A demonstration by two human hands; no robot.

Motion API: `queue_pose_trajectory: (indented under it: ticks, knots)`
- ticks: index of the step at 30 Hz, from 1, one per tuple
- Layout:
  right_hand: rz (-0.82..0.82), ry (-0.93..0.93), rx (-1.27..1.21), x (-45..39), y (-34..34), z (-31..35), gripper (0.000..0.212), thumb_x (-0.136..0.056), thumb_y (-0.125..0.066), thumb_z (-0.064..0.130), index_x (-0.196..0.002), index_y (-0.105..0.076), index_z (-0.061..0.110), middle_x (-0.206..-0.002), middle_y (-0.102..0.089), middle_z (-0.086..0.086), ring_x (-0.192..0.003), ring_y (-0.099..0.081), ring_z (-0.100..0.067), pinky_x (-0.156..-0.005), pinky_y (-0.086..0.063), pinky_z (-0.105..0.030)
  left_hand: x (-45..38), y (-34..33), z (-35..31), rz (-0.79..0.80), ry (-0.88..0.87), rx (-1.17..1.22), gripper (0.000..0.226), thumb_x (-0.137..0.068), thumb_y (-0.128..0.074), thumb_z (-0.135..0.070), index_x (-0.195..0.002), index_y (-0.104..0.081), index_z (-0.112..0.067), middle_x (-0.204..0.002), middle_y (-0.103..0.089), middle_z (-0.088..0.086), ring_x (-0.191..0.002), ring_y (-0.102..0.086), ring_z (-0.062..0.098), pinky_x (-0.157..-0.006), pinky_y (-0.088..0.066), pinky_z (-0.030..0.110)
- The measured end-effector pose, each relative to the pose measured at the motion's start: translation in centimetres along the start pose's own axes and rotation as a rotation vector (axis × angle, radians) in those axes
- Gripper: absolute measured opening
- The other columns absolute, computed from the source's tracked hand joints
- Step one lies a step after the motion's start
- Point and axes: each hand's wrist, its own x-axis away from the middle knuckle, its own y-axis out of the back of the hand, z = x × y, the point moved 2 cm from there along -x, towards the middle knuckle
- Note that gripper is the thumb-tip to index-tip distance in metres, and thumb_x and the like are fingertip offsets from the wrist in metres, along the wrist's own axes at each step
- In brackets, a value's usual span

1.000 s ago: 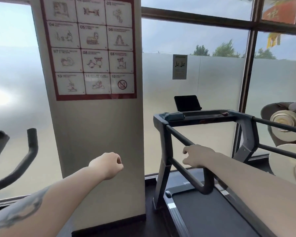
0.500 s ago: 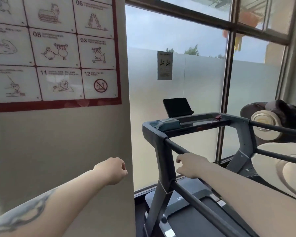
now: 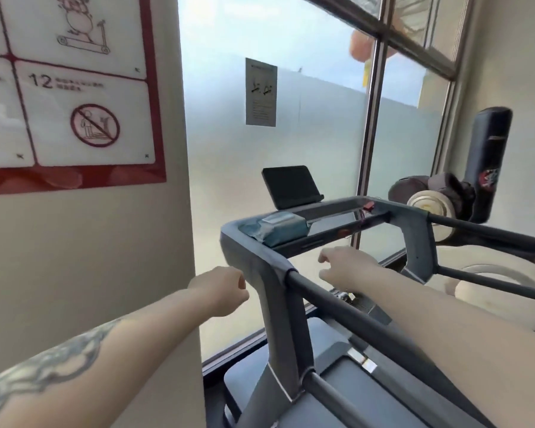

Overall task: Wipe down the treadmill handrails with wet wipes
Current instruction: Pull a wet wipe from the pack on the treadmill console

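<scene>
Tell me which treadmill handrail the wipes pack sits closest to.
The left handrail: the wipes pack lies on the console corner directly above it; the right handrail is farther off.

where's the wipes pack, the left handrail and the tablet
wipes pack [image 3: 274,227], head view, on the middle of its top face
left handrail [image 3: 346,307], head view, on the bare bar below the right forearm
tablet [image 3: 288,186], head view, on the middle of its dark screen
</scene>
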Motion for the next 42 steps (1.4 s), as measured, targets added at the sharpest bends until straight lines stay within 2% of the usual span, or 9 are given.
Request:
queue_pose_trajectory:
  ticks: [9,13,16,19,21,23,27,35,42]
  knots:
    - [0.035,0.023,-0.002,-17.7,-3.3,-2.1,0.04,-0.095,-0.046,0.03,-0.134,-0.051,0.027,-0.137,-0.055,0.001,-0.122,-0.052,-0.023,-0.099,-0.046,-0.039,-18.1,2.0,-0.6,-0.101,-0.034,0.028,0.03,-0.09,-0.044,-0.031,-0.108,-0.064,-0.022,-0.111,-0.064,-0.003,-0.098,-0.059,0.018,-0.083,-0.051,0.033]
    - [0.017,0.048,-0.053,-24.9,-4.9,-1.0,0.035,-0.099,-0.04,0.03,-0.132,-0.052,0.026,-0.137,-0.054,0.0,-0.122,-0.051,-0.024,-0.098,-0.045,-0.039,-23.7,0.6,0.7,-0.145,-0.025,0.116,0.035,-0.091,-0.045,-0.033,-0.123,-0.057,-0.027,-0.126,-0.056,-0.006,-0.103,-0.052,0.015,-0.086,-0.046,0.031]
    - [-0.066,0.068,-0.038,-28.9,-6.4,0.5,0.03,-0.103,-0.035,0.031,-0.119,-0.055,0.017,-0.128,-0.055,-0.004,-0.117,-0.05,-0.025,-0.096,-0.043,-0.038,-27.4,-1.2,1.4,-0.133,-0.005,0.179,0.044,-0.092,-0.044,-0.033,-0.136,-0.046,-0.026,-0.141,-0.046,-0.004,-0.124,-0.046,0.017,-0.093,-0.04,0.031]
    - [-0.219,0.048,-0.046,-31.3,-6.2,0.5,0.025,-0.103,-0.037,0.031,-0.111,-0.054,0.014,-0.118,-0.055,-0.005,-0.115,-0.049,-0.025,-0.091,-0.038,-0.037,-30.3,-2.3,1.7,-0.122,-0.023,0.198,0.047,-0.092,-0.043,-0.033,-0.139,-0.042,-0.025,-0.145,-0.041,-0.002,-0.128,-0.042,0.02,-0.097,-0.039,0.033]
    - [-0.215,0.057,-0.053,-32.4,-6.1,0.3,0.023,-0.102,-0.04,0.033,-0.115,-0.053,0.018,-0.123,-0.054,-0.004,-0.119,-0.046,-0.024,-0.094,-0.036,-0.037,-31.8,-2.7,2.0,-0.126,-0.056,0.203,0.047,-0.09,-0.044,-0.037,-0.136,-0.044,-0.025,-0.142,-0.044,-0.001,-0.125,-0.043,0.021,-0.099,-0.04,0.037]
    - [-0.059,0.111,-0.008,-33.7,-6.2,0.6,0.033,-0.101,-0.041,0.031,-0.133,-0.049,0.025,-0.14,-0.047,-0.004,-0.132,-0.038,-0.023,-0.105,-0.032,-0.039,-32.8,-3.1,2.2,-0.108,-0.085,0.225,0.047,-0.088,-0.045,-0.044,-0.133,-0.046,-0.028,-0.137,-0.048,-0.002,-0.121,-0.046,0.02,-0.098,-0.041,0.039]
    - [0.181,0.157,-0.109,-35.9,-6.4,1.9,0.055,-0.092,-0.038,0.007,-0.141,-0.047,0.029,-0.152,-0.039,0.001,-0.14,-0.032,-0.021,-0.116,-0.026,-0.04,-33.8,-3.4,2.2,-0.035,-0.135,0.232,0.058,-0.082,-0.047,-0.06,-0.137,-0.041,-0.041,-0.13,-0.05,-0.006,-0.115,-0.05,0.017,-0.094,-0.043,0.037]
    - [0.104,0.242,-0.131,-36.0,-5.8,0.7,0.021,-0.096,-0.047,0.014,-0.112,-0.058,0.023,-0.125,-0.05,0.004,-0.118,-0.046,-0.013,-0.104,-0.037,-0.033,-34.6,-1.6,1.7,0.147,-0.201,0.064,0.049,-0.076,-0.053,-0.067,-0.106,-0.058,-0.03,-0.097,-0.062,-0.007,-0.073,-0.058,0.011,-0.076,-0.05,0.034]
    - [-0.128,0.278,-0.113,-34.8,-7.5,-0.8,0.014,-0.102,-0.04,0.018,-0.092,-0.048,0.022,-0.099,-0.048,0.005,-0.106,-0.046,-0.017,-0.097,-0.037,-0.033,-34.5,-1.5,0.1,0.291,-0.273,-0.103,0.053,-0.079,-0.044,-0.073,-0.103,-0.058,-0.028,-0.082,-0.066,-0.008,-0.078,-0.068,0.015,-0.078,-0.052,0.032]
